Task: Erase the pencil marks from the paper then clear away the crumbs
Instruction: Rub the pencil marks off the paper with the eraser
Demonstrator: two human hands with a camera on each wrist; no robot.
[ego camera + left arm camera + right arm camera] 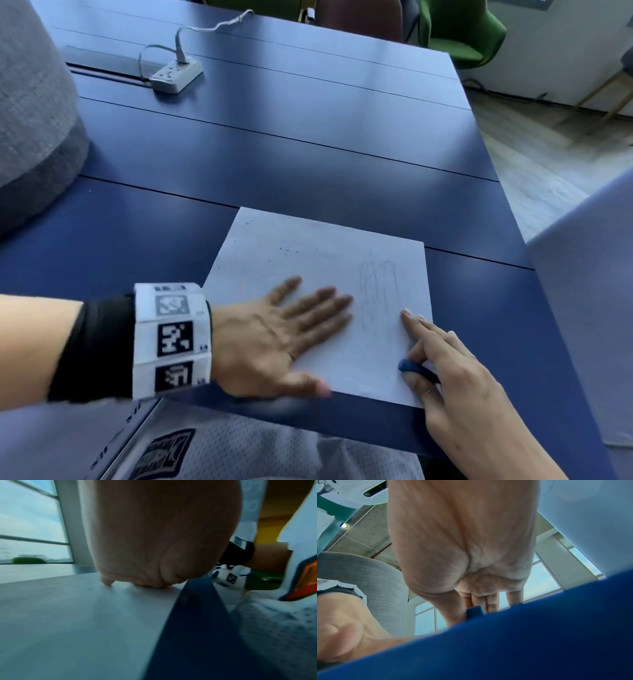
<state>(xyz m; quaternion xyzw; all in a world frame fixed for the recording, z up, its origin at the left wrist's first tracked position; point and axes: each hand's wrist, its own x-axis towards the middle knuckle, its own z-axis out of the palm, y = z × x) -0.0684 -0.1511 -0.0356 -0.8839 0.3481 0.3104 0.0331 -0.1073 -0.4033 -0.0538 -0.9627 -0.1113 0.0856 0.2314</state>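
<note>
A white sheet of paper [308, 260] lies on the blue table [274, 147] near its front edge. Faint pencil strokes [378, 291] mark its right part, and dark crumbs [286, 249] are scattered toward its far left. My left hand [308, 329] lies flat on the sheet's near left, fingers spread and pressing it down. At the paper's right edge, my right hand [421, 346] pinches a blue eraser [411, 366] between thumb and fingers, with the other fingertips resting on the sheet beside the strokes. The right wrist view shows the eraser [475, 612] under the fingers.
A white power strip [176, 75] with its cable sits at the far left of the table. A grey cushion [30, 120] rests on the left edge. A pale flat object [589, 308] stands at the right. A green chair [459, 31] is beyond the table.
</note>
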